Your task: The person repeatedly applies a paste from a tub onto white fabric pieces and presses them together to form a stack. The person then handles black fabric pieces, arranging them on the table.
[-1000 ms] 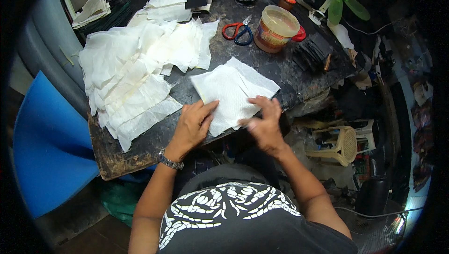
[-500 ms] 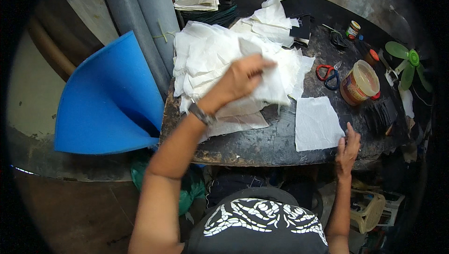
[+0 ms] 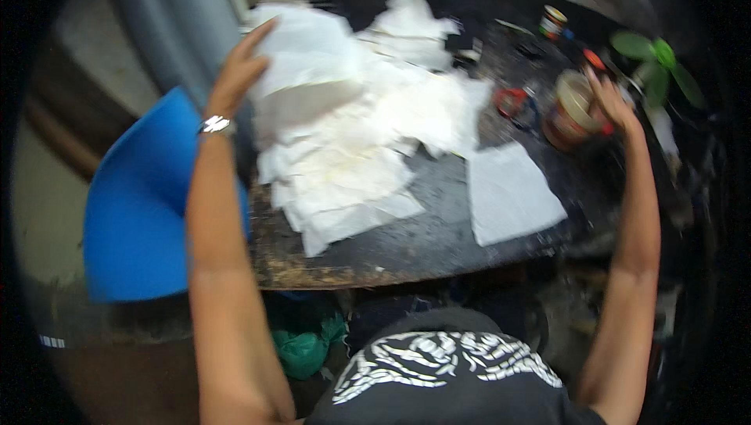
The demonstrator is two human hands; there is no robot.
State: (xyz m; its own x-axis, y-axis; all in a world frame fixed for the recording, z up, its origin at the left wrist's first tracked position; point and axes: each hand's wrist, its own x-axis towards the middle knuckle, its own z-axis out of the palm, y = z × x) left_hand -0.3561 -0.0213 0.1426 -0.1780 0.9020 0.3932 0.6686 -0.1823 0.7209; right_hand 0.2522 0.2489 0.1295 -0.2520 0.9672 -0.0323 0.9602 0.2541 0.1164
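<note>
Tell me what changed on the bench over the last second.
Both hands left the folded white sheet. The left hand went up and left onto the pile of white sheets; the right hand rose to the orange-rimmed tub. The folded sheet, red scissors and green fan stayed put.

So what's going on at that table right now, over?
Left hand lifting white sheet off the pile. Right hand open at the tub. Nothing blocking.

Right hand [image 3: 612,100] smeared by motion blur, small jar [image 3: 552,21] and scissors [image 3: 518,104] too blurred to detail
</note>
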